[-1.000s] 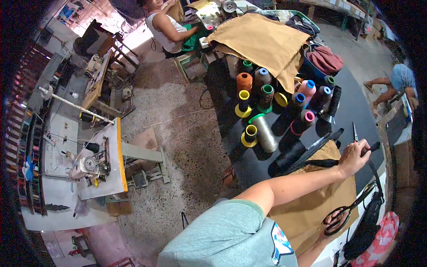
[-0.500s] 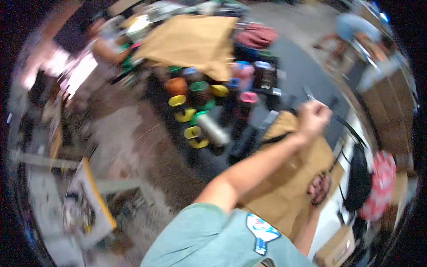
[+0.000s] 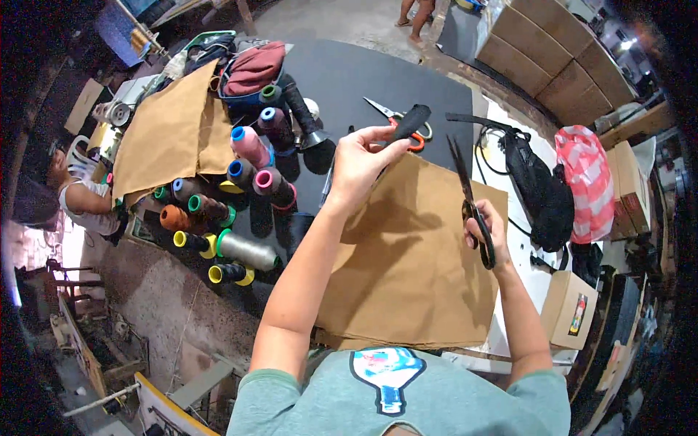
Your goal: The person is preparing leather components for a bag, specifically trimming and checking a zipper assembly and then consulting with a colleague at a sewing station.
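My left hand is raised over the table and pinches a folded black strap between thumb and fingers. My right hand has its fingers through the handles of black scissors, whose blades point up and away from me. Beneath both hands lies a tan fabric piece, seemingly several layers stacked, with shadows across it. Just beyond the strap, a second pair of scissors with orange handles rests on the dark tabletop, partly covered by the strap.
Thread cones, including a grey cone and a pink cone, crowd the left side. More tan fabric lies beyond them. A black bag, a red-and-white checked bag and a cardboard box stand right. A person is at far left.
My view has swung to the right and steadied. The black scissors now show clearly in my right hand, and the black strap in my left. The left hand is nearer the table's middle.
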A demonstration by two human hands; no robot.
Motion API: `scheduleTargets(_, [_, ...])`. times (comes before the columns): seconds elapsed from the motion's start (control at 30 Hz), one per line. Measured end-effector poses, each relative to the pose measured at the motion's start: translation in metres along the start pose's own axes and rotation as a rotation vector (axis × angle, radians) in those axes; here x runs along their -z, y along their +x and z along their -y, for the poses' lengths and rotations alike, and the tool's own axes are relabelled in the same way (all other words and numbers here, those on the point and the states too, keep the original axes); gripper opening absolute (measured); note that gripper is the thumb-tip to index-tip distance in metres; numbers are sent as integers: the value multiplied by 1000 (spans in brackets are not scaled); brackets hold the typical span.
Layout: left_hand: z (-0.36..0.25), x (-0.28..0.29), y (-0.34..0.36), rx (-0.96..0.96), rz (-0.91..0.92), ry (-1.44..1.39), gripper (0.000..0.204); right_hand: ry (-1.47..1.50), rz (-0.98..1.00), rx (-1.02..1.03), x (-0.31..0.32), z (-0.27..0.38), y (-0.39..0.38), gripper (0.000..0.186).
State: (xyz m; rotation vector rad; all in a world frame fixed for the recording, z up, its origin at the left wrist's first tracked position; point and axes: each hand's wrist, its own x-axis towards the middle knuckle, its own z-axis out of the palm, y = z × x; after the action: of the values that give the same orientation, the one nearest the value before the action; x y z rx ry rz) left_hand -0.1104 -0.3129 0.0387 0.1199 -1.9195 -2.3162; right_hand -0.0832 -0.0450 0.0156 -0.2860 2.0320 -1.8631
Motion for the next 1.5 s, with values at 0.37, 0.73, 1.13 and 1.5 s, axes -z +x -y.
scheduleTargets(0.37, [-1,4,11,-37,-34,82,21,-190,181,-95,-6,36,30,38])
scheduleTargets(0.73, [-18,7,3,86,144,-217,18,-390,195,-36,-15,62,40,40])
scheduleTargets(1.13, [-27,2,-1,50,190,-268,18,-339,221,-63,-21,91,45,42])
scheduleTargets(1.5, [0,-15,11,-163,143,-479,10,-246,-66,-30,-12,56,42,30])
